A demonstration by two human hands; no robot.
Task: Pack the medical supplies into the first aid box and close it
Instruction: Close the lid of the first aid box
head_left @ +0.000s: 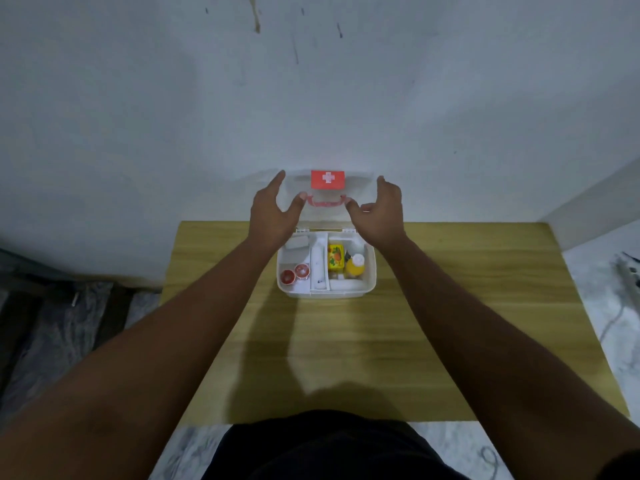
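Note:
The white first aid box (370,287) stands open on the far middle of the wooden table (450,323). Its translucent lid (360,187) is raised upright, showing a red cross label (327,179) and a red handle (325,202). My left hand (272,213) holds the lid's left edge between fingers and thumb. My right hand (381,213) holds the right edge the same way. Inside lie a yellow carton (335,258), a yellow bottle (356,266), two red round items (287,277), a white tube (318,261) and a white pad (297,242).
A pale wall rises right behind the box. Dark sheeting (52,323) lies on the floor to the left of the table, and a marbled floor with a cable (613,320) is on the right. The near half of the table shows only my arms' shadows.

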